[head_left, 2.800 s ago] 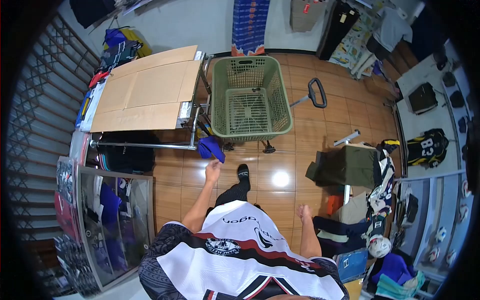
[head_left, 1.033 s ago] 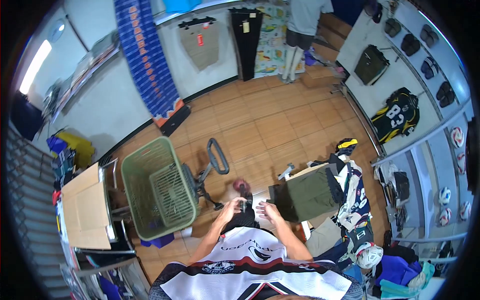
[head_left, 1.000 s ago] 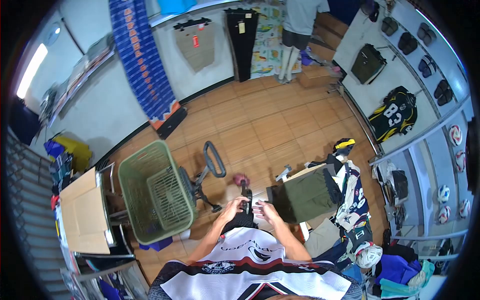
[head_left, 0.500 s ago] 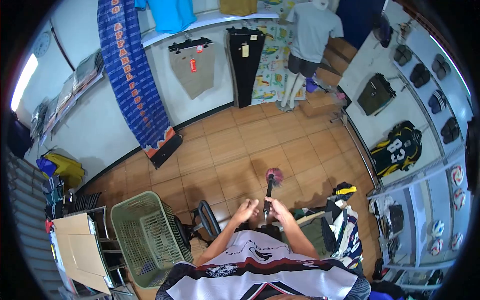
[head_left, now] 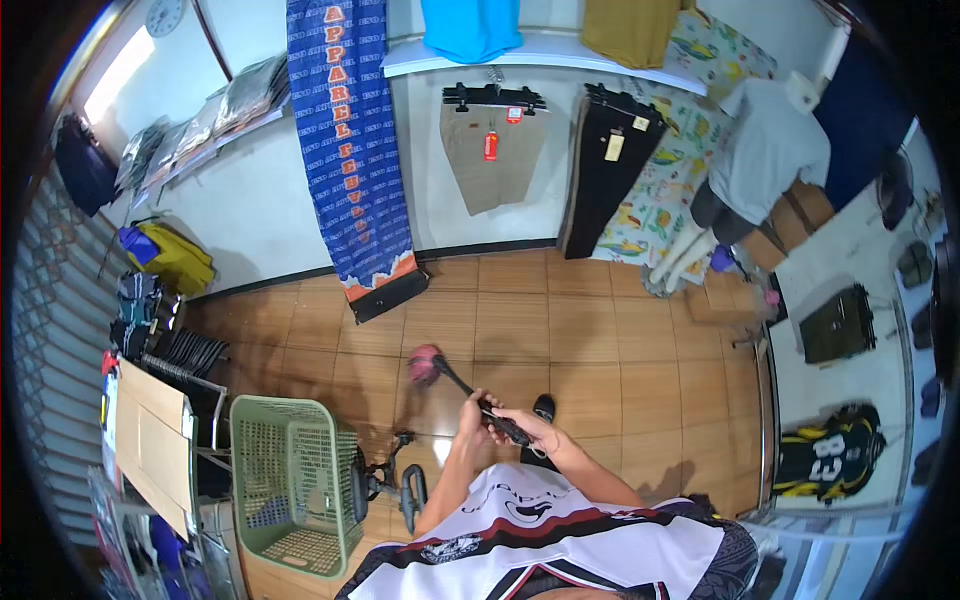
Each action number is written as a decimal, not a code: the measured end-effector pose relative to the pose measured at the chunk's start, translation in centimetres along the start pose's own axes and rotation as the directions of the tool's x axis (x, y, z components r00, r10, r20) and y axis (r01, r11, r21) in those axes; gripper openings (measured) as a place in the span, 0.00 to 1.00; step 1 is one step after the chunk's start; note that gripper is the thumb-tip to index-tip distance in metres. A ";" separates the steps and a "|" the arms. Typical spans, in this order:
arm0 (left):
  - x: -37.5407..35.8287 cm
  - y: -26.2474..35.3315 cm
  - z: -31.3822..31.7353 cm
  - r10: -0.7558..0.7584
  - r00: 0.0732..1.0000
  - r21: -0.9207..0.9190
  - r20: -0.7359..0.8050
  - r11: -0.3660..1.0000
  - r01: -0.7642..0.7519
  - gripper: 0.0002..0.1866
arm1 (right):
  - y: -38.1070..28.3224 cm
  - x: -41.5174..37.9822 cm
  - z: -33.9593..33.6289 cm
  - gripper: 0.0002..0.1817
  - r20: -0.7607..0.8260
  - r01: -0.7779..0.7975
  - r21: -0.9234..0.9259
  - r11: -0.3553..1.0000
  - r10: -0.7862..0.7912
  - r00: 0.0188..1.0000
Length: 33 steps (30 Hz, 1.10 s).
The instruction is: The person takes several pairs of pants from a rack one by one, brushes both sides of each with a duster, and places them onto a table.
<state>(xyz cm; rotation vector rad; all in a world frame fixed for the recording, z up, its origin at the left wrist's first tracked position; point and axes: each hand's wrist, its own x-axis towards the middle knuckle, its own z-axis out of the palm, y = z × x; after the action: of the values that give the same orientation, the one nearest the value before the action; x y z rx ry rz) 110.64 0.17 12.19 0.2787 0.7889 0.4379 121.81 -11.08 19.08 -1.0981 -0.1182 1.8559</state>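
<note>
Your left hand (head_left: 473, 416) now joins your right hand (head_left: 533, 428), both grips closed around the pink-headed brush (head_left: 458, 379) (its head swung leftward over the tiled floor (head_left: 600, 395)), so it sits under two-handed control ahead of your shirt (head_left: 590, 552).

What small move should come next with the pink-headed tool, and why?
Probably firm up the grip before swinging the pink-headed tool: the left hand is on its dark handle nearer the pink head, the right hand farther back, and that head juts out beyond them, unsupported.
</note>
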 end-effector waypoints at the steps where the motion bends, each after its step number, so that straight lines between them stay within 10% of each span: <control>1: 2.1 0.3 0.5 0.052 0.994 -0.047 -0.101 0.997 -0.057 0.12 | -1.3 1.0 -2.2 0.19 -0.090 -0.005 -0.064 0.998 -0.001 0.996; 4: 5.8 2.9 2.8 0.100 0.979 -0.182 -0.175 0.974 -0.132 0.10 | -6.6 1.5 -9.2 0.23 -0.329 0.016 -0.215 0.976 -0.088 0.940; 13: 12.3 10.2 6.9 0.487 0.698 0.188 -0.525 0.866 -0.463 0.25 | -31.8 2.0 -24.3 0.10 -0.496 0.162 -0.492 0.855 -0.429 0.755; 19: 15.1 13.6 10.5 0.692 0.550 0.591 -0.467 0.707 -0.388 0.23 | -50.9 11.2 -25.6 0.17 -0.053 0.209 -0.956 0.204 -0.825 0.563; 33: 32.0 22.6 17.1 0.844 0.456 0.802 -0.281 0.468 -0.372 0.22 | -82.9 29.2 -18.5 0.20 0.381 0.084 -0.924 -0.374 -0.870 0.314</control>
<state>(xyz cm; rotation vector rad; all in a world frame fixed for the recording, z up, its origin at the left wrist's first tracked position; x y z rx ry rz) 136.92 33.82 12.96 1.1978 1.5588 1.0659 186.41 50.28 30.69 -1.8997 -1.5916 -0.1174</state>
